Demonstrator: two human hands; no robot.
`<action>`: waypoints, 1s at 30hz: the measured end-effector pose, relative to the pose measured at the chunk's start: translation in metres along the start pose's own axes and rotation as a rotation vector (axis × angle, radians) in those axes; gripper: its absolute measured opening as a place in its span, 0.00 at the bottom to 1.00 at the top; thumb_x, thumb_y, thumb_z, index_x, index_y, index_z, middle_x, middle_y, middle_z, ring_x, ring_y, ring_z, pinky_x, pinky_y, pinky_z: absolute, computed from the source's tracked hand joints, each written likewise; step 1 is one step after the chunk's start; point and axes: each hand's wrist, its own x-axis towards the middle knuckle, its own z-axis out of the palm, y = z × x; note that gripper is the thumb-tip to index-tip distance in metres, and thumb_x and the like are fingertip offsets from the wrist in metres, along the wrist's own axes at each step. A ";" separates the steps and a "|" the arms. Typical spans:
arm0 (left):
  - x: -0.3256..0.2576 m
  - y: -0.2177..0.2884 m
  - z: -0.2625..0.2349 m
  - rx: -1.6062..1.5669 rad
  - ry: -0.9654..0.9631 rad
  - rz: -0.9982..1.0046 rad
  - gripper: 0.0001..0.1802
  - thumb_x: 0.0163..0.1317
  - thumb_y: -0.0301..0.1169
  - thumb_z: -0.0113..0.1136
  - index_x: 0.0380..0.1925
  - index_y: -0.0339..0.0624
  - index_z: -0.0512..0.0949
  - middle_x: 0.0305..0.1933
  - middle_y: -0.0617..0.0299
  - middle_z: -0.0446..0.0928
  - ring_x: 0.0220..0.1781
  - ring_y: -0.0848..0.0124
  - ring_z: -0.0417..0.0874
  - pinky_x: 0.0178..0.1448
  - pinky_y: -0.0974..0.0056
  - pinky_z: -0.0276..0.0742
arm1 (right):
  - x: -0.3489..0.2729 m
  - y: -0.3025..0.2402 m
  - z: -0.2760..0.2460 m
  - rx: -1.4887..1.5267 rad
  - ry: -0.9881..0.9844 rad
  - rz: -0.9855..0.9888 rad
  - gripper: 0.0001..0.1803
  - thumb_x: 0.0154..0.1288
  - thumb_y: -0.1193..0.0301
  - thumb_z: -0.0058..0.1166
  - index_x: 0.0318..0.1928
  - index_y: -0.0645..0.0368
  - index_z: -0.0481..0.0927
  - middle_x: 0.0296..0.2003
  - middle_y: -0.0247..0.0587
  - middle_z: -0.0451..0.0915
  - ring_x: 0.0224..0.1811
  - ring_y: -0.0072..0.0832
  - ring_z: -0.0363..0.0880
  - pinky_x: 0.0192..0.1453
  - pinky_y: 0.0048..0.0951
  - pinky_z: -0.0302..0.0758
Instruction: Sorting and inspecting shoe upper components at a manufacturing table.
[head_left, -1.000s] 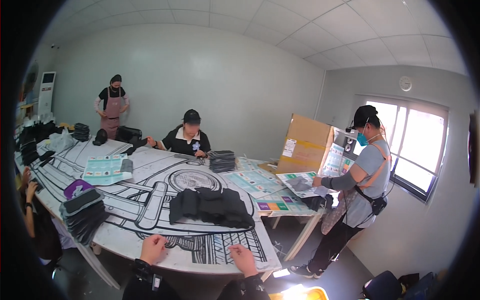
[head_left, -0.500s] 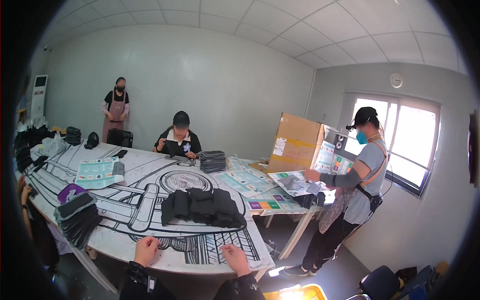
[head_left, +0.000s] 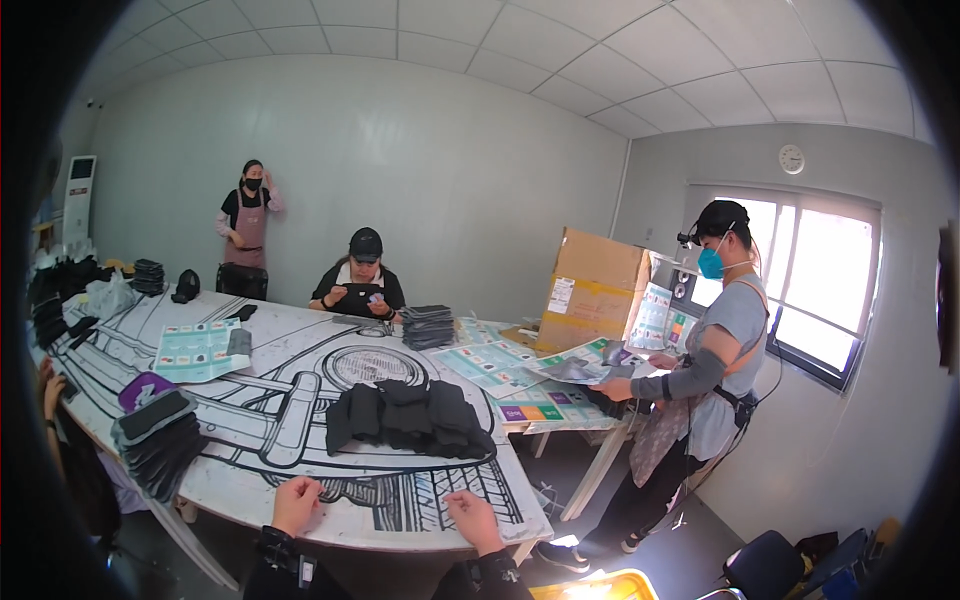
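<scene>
My left hand (head_left: 297,505) rests at the near edge of the white table (head_left: 240,478), its fingers curled in with nothing seen in them. To the right, my right hand (head_left: 472,521) is also loosely closed at the same edge, with thumb and forefinger together and nothing visible between them. Beyond both hands lies a heap of black folded fabric pieces (head_left: 410,418), touched by neither. At the left edge stands a leaning stack of dark grey and black folded fabric pieces (head_left: 160,450), with a purple item (head_left: 145,390) behind it.
Across the table a seated person (head_left: 360,285) holds a dark piece near another grey stack (head_left: 428,327). At right, a standing person (head_left: 725,330) handles printed sheets beside a cardboard box (head_left: 590,290). A yellow bin (head_left: 630,584) sits low at front right.
My hands have hardly moved. The standing person at right has lifted a printed sheet with grey pieces and stepped slightly left. The person at the back wall has raised a hand to the head.
</scene>
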 end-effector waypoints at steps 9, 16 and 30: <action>0.004 -0.001 0.001 0.042 -0.012 0.017 0.10 0.71 0.31 0.62 0.33 0.36 0.86 0.22 0.67 0.80 0.24 0.79 0.79 0.31 0.70 0.72 | 0.005 0.012 0.004 0.056 -0.017 0.031 0.11 0.70 0.68 0.59 0.46 0.59 0.87 0.30 0.41 0.87 0.32 0.28 0.86 0.40 0.28 0.79; 0.000 -0.010 -0.003 0.119 0.002 0.022 0.11 0.70 0.34 0.62 0.36 0.37 0.86 0.25 0.63 0.83 0.27 0.76 0.83 0.36 0.67 0.78 | 0.001 0.011 0.006 0.093 -0.011 0.027 0.09 0.70 0.73 0.58 0.46 0.61 0.87 0.29 0.37 0.86 0.31 0.21 0.85 0.40 0.24 0.79; 0.001 -0.007 0.002 0.069 -0.056 0.013 0.12 0.74 0.35 0.61 0.41 0.38 0.86 0.29 0.67 0.83 0.31 0.80 0.81 0.38 0.71 0.76 | 0.002 0.009 0.000 0.146 0.000 0.063 0.04 0.72 0.77 0.58 0.40 0.64 0.84 0.24 0.33 0.81 0.24 0.17 0.77 0.28 0.19 0.69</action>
